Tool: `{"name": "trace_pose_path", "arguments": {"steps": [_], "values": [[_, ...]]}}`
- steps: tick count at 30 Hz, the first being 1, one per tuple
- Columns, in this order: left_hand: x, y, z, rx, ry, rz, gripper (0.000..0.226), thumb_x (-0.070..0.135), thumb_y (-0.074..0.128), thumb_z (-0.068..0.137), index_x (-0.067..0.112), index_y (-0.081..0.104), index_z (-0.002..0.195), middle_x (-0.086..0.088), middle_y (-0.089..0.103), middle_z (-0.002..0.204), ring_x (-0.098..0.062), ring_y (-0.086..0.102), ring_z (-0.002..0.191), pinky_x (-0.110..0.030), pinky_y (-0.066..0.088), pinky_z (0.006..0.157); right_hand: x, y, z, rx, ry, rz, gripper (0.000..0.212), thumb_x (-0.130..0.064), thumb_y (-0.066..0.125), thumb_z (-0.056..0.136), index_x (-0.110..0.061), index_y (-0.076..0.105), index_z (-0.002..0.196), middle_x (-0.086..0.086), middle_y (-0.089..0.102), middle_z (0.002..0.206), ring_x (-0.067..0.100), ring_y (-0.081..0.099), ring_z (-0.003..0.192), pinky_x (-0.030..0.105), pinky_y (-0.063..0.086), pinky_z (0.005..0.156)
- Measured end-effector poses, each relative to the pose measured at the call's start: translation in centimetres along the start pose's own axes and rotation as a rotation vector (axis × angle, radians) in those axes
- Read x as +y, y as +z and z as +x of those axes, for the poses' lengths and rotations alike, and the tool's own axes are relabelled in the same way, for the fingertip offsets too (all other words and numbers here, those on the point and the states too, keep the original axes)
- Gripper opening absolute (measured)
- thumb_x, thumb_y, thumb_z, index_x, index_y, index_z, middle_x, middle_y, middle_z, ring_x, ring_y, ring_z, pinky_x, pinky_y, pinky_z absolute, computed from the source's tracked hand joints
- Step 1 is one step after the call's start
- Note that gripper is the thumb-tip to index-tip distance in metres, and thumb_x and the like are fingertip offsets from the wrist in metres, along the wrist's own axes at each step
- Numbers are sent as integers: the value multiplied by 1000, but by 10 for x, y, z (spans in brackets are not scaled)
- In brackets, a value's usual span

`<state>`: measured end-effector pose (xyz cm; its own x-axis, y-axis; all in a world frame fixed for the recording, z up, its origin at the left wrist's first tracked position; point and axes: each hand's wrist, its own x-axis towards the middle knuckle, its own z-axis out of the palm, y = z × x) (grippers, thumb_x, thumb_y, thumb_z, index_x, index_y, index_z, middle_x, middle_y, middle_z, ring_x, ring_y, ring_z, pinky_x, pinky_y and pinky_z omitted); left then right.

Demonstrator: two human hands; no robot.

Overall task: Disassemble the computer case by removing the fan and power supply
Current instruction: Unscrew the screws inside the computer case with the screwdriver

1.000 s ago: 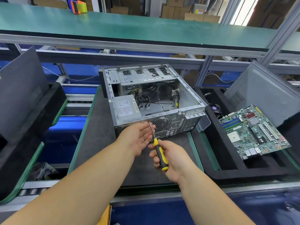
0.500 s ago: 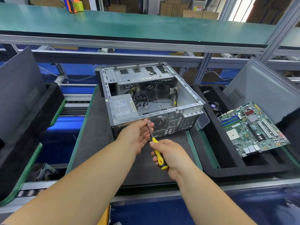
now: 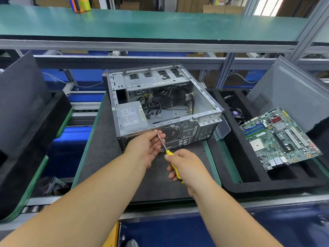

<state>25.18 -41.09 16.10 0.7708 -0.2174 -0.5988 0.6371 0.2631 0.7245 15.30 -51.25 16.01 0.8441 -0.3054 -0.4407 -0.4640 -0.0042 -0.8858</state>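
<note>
Pointing up-left at case [image 3: 165,107] rear — screwdriver [image 3: 170,154], right hand [image 3: 187,166] gripping.

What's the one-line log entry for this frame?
right hand: grips screwdriver | left hand: steadies shaft | tip at case rear | power supply: in

the screwdriver [image 3: 169,154] tip sits behind the left hand [image 3: 145,148] fingers, so where it meets the computer case [image 3: 188,125] can't be made out. most of its yellow handle is buried in the right hand [image 3: 185,166]. the fan [image 3: 171,131] shows only through its grille, blades unclear. the power supply [image 3: 130,115] label print is too small to read. the case's lower rear wall is covered by the left hand. both forearms run off the bottom edge. the black side panel [image 3: 21,97] at left is cut by the frame edge, and so is the grey panel [image 3: 292,93] at right.
</note>
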Motion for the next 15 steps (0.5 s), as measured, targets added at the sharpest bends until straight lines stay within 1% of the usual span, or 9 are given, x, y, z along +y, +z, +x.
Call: {"name": "trace_pose_path", "arguments": {"steps": [2,6,8,9,12,15], "values": [[-1,2,0,11,3,-6,14,22,59,96,15,71,91,3,76,79,-4,71,63,-14,51,52,2,-3,2,11,-10,-26,16,-29,62,92,-14,60,89,-2,64,64,8,57,50,23,47,51],[-4,9,-2,22,9,1,14,21,60,95,14,71,90,2,76,78,-3,70,63,-14,51,56,7,-9,5,18,-29,-98,15,-32,64,88,-18,60,87,-6,66,58,5,58,48,19,43,44],[-7,14,-3,22,19,-2,14,20,59,95,14,71,91,2,76,79,-3,71,64,-14,52,57,9,-13,7,19,-37,-106,13,-31,64,87,-19,60,86,-7,66,58,5,57,47,18,42,43],[-8,17,-3,20,22,-3,14,20,59,95,14,71,91,2,77,80,-3,71,65,-14,52,59,10,-16,8,26,-42,-101,11,-30,63,87,-19,60,86,-7,66,58,5,57,46,19,43,45],[-12,27,-4,13,24,8,14,20,59,95,15,71,90,3,76,80,-4,70,70,-16,51,63,14,-28,14,49,-60,-93,8,-28,61,85,-21,60,84,-7,66,58,6,56,47,29,49,58],[-16,41,-3,19,39,26,17,20,57,96,14,70,86,4,74,72,-5,66,66,-16,50,60,18,-46,16,71,-82,-91,10,-34,55,83,-24,59,82,-7,66,61,7,58,48,35,52,64]]}}
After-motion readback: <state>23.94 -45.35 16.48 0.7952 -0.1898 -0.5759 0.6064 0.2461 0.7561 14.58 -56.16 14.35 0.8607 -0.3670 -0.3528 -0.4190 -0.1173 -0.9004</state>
